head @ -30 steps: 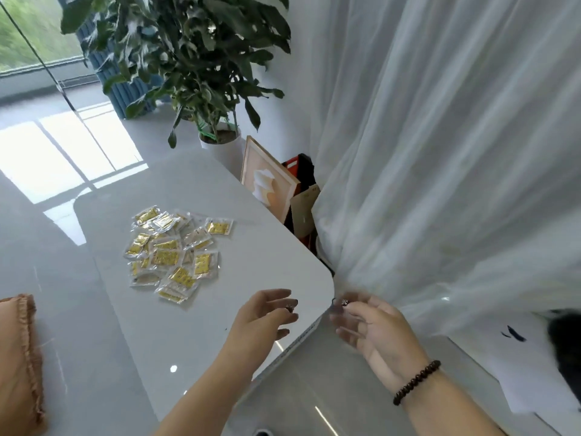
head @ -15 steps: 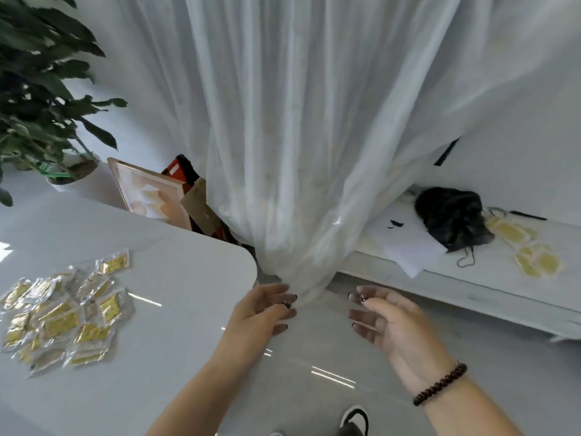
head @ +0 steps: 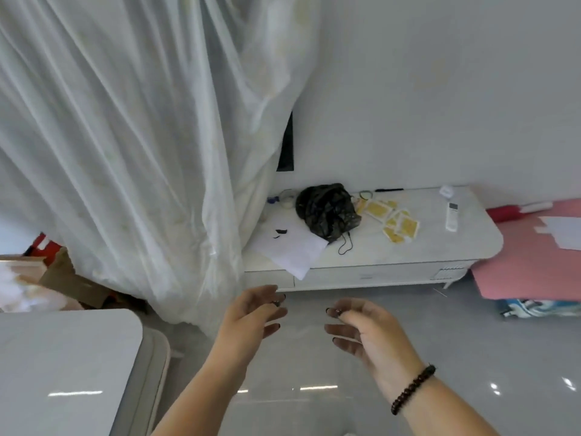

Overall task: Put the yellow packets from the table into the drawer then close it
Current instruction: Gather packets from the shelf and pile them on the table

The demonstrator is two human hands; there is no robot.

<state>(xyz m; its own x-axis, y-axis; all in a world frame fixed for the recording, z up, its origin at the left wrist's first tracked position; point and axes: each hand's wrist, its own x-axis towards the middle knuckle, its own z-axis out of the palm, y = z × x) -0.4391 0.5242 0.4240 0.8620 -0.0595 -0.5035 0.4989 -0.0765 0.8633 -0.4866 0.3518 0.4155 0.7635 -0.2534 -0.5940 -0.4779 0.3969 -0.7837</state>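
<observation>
Packets: yellow packets (head: 397, 222) lie scattered on the top of the low white cabinet (head: 371, 253), just beside the black bag (head: 327, 210) on its far-from-curtain side, some overlapping. Your left hand (head: 251, 319) and right hand (head: 364, 325) hang apart in the air over the grey floor, short of the cabinet, fingers loosely curled and holding nothing. The drawer front (head: 367, 273) runs below the cabinet top, beneath the packets, and appears closed; no handle can be made out. A sheet of white paper (head: 292, 247) overhangs the cabinet edge on the curtain side of the black bag, and a white remote (head: 451, 215) lies beyond the packets, farther from the bag. A corner of the white table (head: 63, 357) shows well apart from the cabinet.

Handling, as a judgement: the packets look like thin, flat sachets in glossy film, so expect them to be very light, limp and slippery, sliding over one another. Sweep them together against the top, then pinch the stack by its edges, or scoop beneath it with flat fingers. Open the drawer first, since both hands are free.
</observation>
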